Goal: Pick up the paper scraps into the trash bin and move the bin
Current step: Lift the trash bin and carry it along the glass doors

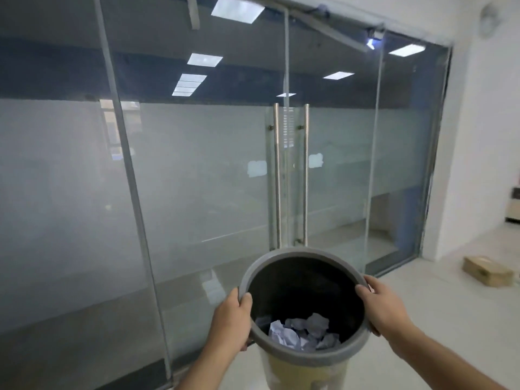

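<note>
From the head camera, the trash bin (305,302) sits low in the centre of the view, carried between both hands in front of a glass wall. Its grey rim ring tilts toward the viewer, so the dark inside shows, and its pale yellow body drops away below the rim toward the bottom edge of the picture.

The left hand (229,319) clamps the rim on the left side, thumb hooked over the top edge and inside the mouth, fingers wrapped under the ring. The right hand (384,305) clamps the opposite side the same way, thumb over the rim and fingers beneath. Both grips are closed on the bin; neither hand is free.

The crumpled paper scraps (302,332) lie in a loose heap at the bottom of the bin, white and pale blue, so the collecting part looks done and the carrying part is in hand.

The bin's long axis runs down and slightly away from the grip, with the weight hanging below the two hands, which sit level with each other on opposite sides of the rim and about equally near. Straight ahead stands the double glass door (291,175) with its two upright steel handles; a cardboard box (488,270) lies on the pale floor well off to the right.
</note>
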Motion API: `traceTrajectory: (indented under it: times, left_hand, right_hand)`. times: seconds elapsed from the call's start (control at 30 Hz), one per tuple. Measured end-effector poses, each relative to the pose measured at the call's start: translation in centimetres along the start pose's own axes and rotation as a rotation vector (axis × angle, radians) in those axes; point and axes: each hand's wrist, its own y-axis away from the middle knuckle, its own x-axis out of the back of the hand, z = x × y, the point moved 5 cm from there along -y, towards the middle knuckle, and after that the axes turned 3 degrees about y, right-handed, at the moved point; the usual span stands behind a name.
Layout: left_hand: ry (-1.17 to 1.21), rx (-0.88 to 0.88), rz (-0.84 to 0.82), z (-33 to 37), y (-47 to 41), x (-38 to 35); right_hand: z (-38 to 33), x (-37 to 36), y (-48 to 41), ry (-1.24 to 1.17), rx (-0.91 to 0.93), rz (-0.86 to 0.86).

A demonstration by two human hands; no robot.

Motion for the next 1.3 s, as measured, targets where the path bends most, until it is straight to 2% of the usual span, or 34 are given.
traceTrajectory:
  times: [0.23, 0.57, 0.87, 1.3]
  left_hand:
    - [0.023, -0.045, -0.14, 5.7, -1.3, -9.1]
    - [-0.041, -0.15, -0.09, 12.8, -3.9, -16.9]
    - [-0.053, -0.107, -0.062, 13.8, -8.0, -21.5]
    - [-0.056, -0.077, -0.115, 11.0, -22.1, -23.4]
  right_hand:
    - [3.2, 9.2, -2.8, -0.019, -0.046, 0.11]
    - [5.3, 15.4, -10.6, -0.076, 0.007, 0.121]
    - [8.0, 15.4, -17.6, -0.085, -0.014, 0.078]
    - [8.0, 7.3, -28.0, -0.033, -0.072, 0.095]
